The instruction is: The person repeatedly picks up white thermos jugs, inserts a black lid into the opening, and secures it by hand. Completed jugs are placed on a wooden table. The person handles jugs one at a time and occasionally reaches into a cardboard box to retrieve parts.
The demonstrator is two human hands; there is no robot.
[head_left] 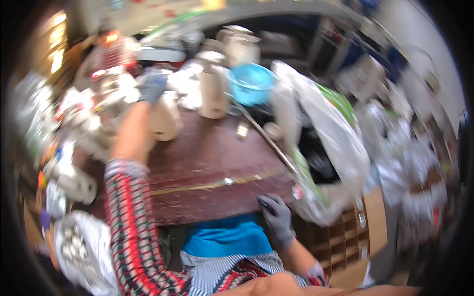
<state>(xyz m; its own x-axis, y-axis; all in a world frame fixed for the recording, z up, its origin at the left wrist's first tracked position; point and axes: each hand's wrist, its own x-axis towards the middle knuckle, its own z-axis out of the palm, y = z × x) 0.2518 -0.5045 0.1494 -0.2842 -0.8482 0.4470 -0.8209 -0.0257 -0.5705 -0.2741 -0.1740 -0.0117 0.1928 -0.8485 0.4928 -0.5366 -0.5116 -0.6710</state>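
My left hand (154,88), in a grey glove, reaches far across the table to the upper left. It is at the top of a cream-coloured jug-like vessel (167,121); blur hides whether the fingers grip it. Another tall cream vessel (213,91) stands just to its right. My right hand (277,219), also gloved in grey, is low at the table's near edge. Its fingers are curled in around something dark that I cannot make out. Between the hands spreads the dark red-brown tabletop (212,153).
A light-blue bowl (252,84) sits at the back. A thin rod (269,140) slants beside a large open plastic bag (340,148) on the right. Below it is a divided cardboard box (340,241). White pieces crowd the left; a white bag (91,246) stands lower left.
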